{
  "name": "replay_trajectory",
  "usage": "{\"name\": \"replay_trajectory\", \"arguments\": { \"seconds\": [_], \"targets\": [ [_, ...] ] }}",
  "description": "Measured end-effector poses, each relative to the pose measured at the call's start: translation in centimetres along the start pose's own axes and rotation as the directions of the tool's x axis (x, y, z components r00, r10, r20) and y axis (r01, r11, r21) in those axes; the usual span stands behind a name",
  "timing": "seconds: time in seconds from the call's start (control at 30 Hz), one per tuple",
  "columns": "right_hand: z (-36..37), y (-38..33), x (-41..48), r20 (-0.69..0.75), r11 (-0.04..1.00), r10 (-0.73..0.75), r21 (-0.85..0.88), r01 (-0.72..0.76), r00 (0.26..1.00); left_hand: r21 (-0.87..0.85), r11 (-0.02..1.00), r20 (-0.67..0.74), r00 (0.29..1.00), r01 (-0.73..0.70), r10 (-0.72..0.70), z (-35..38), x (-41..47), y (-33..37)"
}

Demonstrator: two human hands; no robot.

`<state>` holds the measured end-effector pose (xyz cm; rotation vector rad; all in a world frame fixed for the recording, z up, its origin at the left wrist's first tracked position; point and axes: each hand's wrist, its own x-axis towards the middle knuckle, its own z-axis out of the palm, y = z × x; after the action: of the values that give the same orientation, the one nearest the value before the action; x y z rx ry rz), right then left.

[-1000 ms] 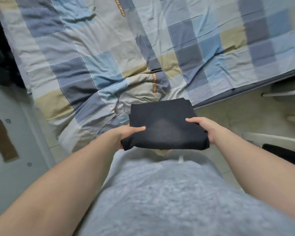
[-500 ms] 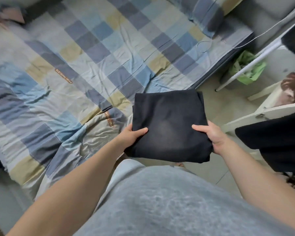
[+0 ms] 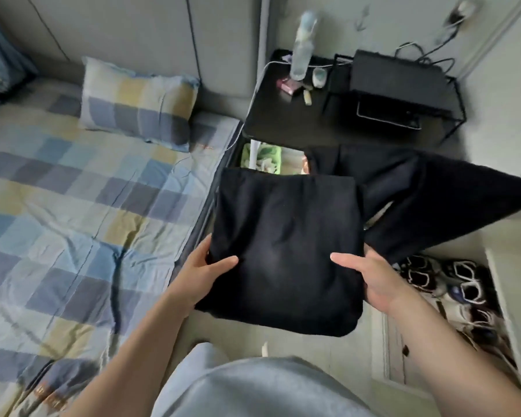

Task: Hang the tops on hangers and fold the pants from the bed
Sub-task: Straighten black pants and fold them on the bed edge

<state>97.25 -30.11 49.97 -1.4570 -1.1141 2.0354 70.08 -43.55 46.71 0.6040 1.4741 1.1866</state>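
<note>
Two hands' fingers (image 3: pixel 223 263) clamped on folded black pants (image 3: pixel 286 248), thumbs on top.

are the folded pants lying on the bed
No, both hands, left and right, hold the folded pants in the air beside the bed.

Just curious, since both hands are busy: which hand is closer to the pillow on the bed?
Left. The left hand grips the folded black pants on the bed side, below the checked pillow; the right hand holds the opposite edge, farther away.
</note>
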Motion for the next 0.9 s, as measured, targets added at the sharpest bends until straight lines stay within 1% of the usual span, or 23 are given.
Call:
{"name": "replay_trajectory", "arguments": {
  "seconds": [0.13, 0.23, 0.37, 0.47, 0.57, 0.67, 0.77, 0.9],
  "targets": [
    [-5.4, -2.7, -2.1, -0.189, 0.981, -0.104, 0.141, 0.132, 0.976, 0.117, 0.987, 0.183, 0.979, -0.112, 0.089, 6.5, 5.7, 5.2],
    [-9.0, -4.4, -3.4, -0.353, 0.951, -0.156, 0.199, 0.237, 0.923, 0.167, 0.963, 0.325, 0.934, -0.211, 0.148, 11.8, 9.9, 8.9],
    [-13.5, -6.9, -5.0, -0.542, 0.918, -0.17, 0.217, 0.333, 0.823, 0.2, 0.919, 0.498, 0.843, -0.341, 0.204, 19.6, 14.8, 13.1],
    [-16.6, -8.7, -5.7, -0.658, 0.877, -0.178, 0.231, 0.422, 0.732, 0.191, 0.878, 0.623, 0.745, -0.439, 0.237, 25.7, 17.9, 16.0],
    [-19.2, -10.2, -6.1, -0.752, 0.835, -0.136, 0.263, 0.484, 0.645, 0.188, 0.852, 0.738, 0.643, -0.488, 0.205, 31.4, 20.7, 18.5],
    [-21.6, -10.7, -6.3, -0.837, 0.806, -0.09, 0.257, 0.533, 0.539, 0.202, 0.842, 0.832, 0.542, -0.5, 0.122, 37.0, 23.2, 20.0],
    [-23.4, -10.2, -6.7, -0.902, 0.765, -0.018, 0.266, 0.586, 0.432, 0.209, 0.84, 0.888, 0.456, -0.501, 0.051, 42.4, 24.8, 20.0],
    [-25.8, -8.4, -8.0, -0.943, 0.707, 0.098, 0.29, 0.644, 0.317, 0.245, 0.818, 0.935, 0.35, -0.52, -0.057, 49.0, 25.4, 18.2]
  ]
}}
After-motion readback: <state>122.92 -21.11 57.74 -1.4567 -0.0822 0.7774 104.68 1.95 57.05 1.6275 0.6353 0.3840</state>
